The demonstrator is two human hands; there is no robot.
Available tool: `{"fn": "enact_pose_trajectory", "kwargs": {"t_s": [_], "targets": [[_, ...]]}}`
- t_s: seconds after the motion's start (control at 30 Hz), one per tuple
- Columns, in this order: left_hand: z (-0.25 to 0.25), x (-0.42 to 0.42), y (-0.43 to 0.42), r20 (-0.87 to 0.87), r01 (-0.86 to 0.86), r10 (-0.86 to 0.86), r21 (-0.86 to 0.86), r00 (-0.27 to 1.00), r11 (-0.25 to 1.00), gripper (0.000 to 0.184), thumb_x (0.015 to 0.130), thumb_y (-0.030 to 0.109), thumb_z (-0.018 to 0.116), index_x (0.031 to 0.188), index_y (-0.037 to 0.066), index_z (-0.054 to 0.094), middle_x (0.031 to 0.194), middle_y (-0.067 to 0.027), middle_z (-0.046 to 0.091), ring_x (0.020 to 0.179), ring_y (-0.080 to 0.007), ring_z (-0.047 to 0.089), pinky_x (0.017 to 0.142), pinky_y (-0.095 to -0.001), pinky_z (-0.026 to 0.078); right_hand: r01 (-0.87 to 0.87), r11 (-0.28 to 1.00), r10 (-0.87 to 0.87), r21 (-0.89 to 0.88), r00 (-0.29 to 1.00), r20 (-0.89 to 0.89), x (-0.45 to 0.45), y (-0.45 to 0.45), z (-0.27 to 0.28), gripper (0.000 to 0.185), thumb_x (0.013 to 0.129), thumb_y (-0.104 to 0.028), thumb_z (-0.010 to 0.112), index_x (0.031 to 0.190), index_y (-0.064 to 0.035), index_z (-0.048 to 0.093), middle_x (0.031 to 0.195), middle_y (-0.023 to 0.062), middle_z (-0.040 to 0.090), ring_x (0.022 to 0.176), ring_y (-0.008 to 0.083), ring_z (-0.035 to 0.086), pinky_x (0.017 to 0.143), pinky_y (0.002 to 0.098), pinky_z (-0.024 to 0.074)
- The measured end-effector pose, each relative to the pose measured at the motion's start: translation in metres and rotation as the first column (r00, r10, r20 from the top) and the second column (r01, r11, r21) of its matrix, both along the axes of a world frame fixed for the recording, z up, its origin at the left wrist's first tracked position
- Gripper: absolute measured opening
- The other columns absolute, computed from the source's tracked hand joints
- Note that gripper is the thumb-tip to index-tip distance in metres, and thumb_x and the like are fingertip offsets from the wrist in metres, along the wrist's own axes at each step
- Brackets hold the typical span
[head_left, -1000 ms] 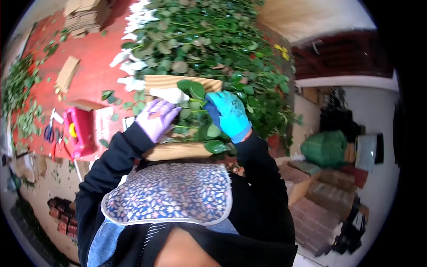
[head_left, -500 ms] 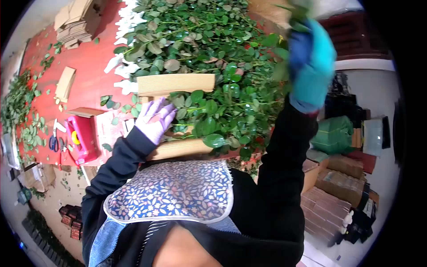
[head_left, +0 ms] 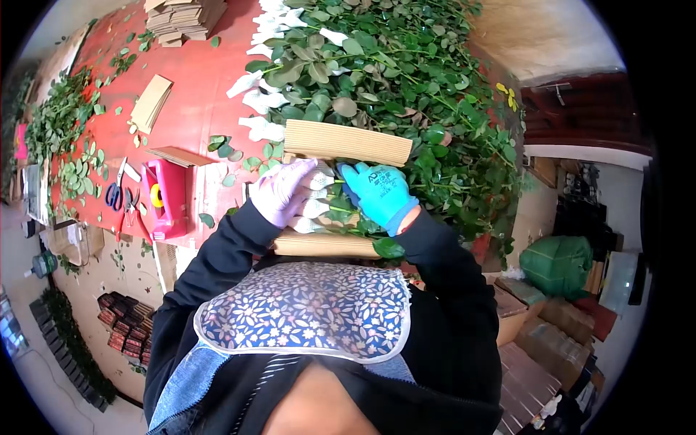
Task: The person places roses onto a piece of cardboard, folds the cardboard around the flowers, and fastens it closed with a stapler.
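Observation:
My left hand (head_left: 284, 192), in a lilac glove, curls its fingers over the upper end of a row of white-netted rose heads (head_left: 313, 208) lying in corrugated cardboard. Just right of it my right hand (head_left: 378, 192), in a teal and blue glove, closes its fingers around a rose stem below the netted heads; the grip is partly hidden. Leafy rose stems (head_left: 464, 170) stretch away to the right. One corrugated cardboard flap (head_left: 348, 142) stands behind my hands, and a rolled cardboard edge (head_left: 326, 245) lies in front, near my apron.
More netted roses (head_left: 264, 101) are heaped behind on the red table (head_left: 210, 80). At left lie a pink tape dispenser (head_left: 165, 203), scissors (head_left: 114, 194), red-handled pruners (head_left: 130, 214), cardboard pieces (head_left: 152, 104) and loose leaves. Boxes (head_left: 529, 377) and a green bundle (head_left: 557, 264) stand at right.
My right hand has come down from the upper right, where it held something leafy, to beside my left hand. My left hand has gone from spread fingers to curled. The view has shifted.

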State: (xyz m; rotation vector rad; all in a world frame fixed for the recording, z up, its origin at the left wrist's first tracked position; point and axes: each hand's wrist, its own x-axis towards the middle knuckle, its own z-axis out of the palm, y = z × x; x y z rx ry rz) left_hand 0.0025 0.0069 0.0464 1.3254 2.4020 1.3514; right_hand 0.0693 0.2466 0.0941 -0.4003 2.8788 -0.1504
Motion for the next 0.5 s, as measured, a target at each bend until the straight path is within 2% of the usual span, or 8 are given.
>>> {"fn": "enact_pose_trajectory", "kwargs": {"t_s": [0.07, 0.13, 0.17, 0.2, 0.27, 0.4, 0.43, 0.5], "targets": [[-0.001, 0.0, -0.004, 0.068, -0.014, 0.016, -0.02, 0.998, 1.0, 0.075, 0.073, -0.001, 0.07, 0.143, 0.01, 0.044, 0.122, -0.0153, 0.064, 0.107, -0.0331, 0.063, 0.091, -0.0411, 0.05, -0.01, 0.999, 0.011, 0.045, 1.0, -0.008, -0.001, -0.004, 0.0, 0.036, 0.083, -0.02, 0.063, 0.118, -0.0142, 0.059, 0.089, 0.0095, 0.062, 0.073, 0.0289, 0.065, 0.06, 0.0451, 0.0493], [0.006, -0.003, -0.004, 0.182, 0.005, -0.003, -0.015, 0.983, 1.0, 0.077, 0.075, 0.0, 0.069, 0.146, 0.009, 0.04, 0.124, -0.014, 0.064, 0.103, -0.0333, 0.064, 0.088, -0.0396, 0.052, -0.066, 0.996, 0.062, -0.066, 0.996, -0.071, -0.005, 0.0, 0.001, 0.034, 0.081, -0.018, 0.063, 0.115, -0.0157, 0.06, 0.088, 0.0081, 0.062, 0.072, 0.0288, 0.065, 0.06, 0.0437, 0.0496], [-0.001, -0.003, -0.005, 0.428, 0.033, -0.048, 0.042, 0.903, 0.999, 0.076, 0.08, 0.001, 0.068, 0.148, 0.01, 0.037, 0.126, -0.0137, 0.064, 0.101, -0.0317, 0.067, 0.084, -0.0374, 0.054, -0.058, 0.995, 0.051, -0.086, 0.995, -0.081, -0.004, 0.002, 0.005, 0.033, 0.08, -0.018, 0.066, 0.112, -0.0166, 0.062, 0.086, 0.0073, 0.062, 0.072, 0.0287, 0.064, 0.061, 0.0432, 0.0496], [0.006, -0.005, -0.006, 0.431, 0.03, -0.044, 0.039, 0.901, 0.999, 0.076, 0.08, 0.001, 0.068, 0.148, 0.01, 0.037, 0.126, -0.0137, 0.064, 0.101, -0.0317, 0.067, 0.084, -0.0374, 0.054, -0.062, 0.994, 0.055, -0.089, 0.995, -0.078, -0.003, 0.003, 0.01, 0.033, 0.08, -0.018, 0.066, 0.112, -0.0166, 0.062, 0.086, 0.0073, 0.062, 0.072, 0.0287, 0.064, 0.061, 0.0432, 0.0496], [0.025, -0.008, -0.008, 0.613, 0.086, -0.04, -0.046, 0.789, 0.995, 0.074, 0.082, 0.002, 0.068, 0.149, 0.01, 0.035, 0.127, -0.0144, 0.063, 0.103, -0.0303, 0.068, 0.082, -0.0357, 0.056, -0.023, 0.971, 0.006, -0.236, 0.997, -0.071, 0.0, 0.005, 0.017, 0.031, 0.079, -0.018, 0.069, 0.109, -0.0164, 0.064, 0.085, 0.0072, 0.063, 0.073, 0.0287, 0.064, 0.061, 0.0429, 0.0493], [0.008, -0.004, -0.001, 0.579, 0.033, -0.04, 0.023, 0.814, 0.999, 0.07, 0.084, 0.005, 0.068, 0.147, 0.009, 0.037, 0.128, -0.0144, 0.063, 0.105, -0.0301, 0.068, 0.084, -0.0362, 0.055, 0.003, 0.975, -0.026, -0.222, 0.995, -0.1, -0.002, 0.008, 0.005, 0.023, 0.083, -0.02, 0.069, 0.105, -0.0158, 0.065, 0.078, 0.007, 0.064, 0.07, 0.0285, 0.064, 0.06, 0.0419, 0.0491], [0.007, -0.001, 0.0, 0.501, -0.031, 0.034, -0.015, 0.865, 0.999, 0.066, 0.085, 0.006, 0.068, 0.144, 0.009, 0.039, 0.128, -0.0143, 0.063, 0.105, -0.0301, 0.068, 0.085, -0.0362, 0.055, 0.016, 0.973, -0.041, -0.229, 0.993, -0.107, -0.004, 0.008, 0.003, 0.023, 0.083, -0.02, 0.069, 0.105, -0.0158, 0.065, 0.078, 0.007, 0.064, 0.07, 0.0285, 0.064, 0.06, 0.0419, 0.0491], [0.008, 0.004, 0.004, 0.44, -0.144, 0.146, -0.039, 0.886, 0.989, 0.055, 0.086, 0.009, 0.068, 0.137, 0.007, 0.045, 0.126, -0.014, 0.064, 0.103, -0.0307, 0.069, 0.085, -0.037, 0.056, 0.065, 0.975, -0.099, -0.213, 0.983, -0.153, -0.005, 0.006, -0.002, 0.021, 0.085, -0.021, 0.068, 0.104, -0.0145, 0.065, 0.072, 0.0071, 0.063, 0.067, 0.0288, 0.064, 0.058, 0.0423, 0.0491]]}}
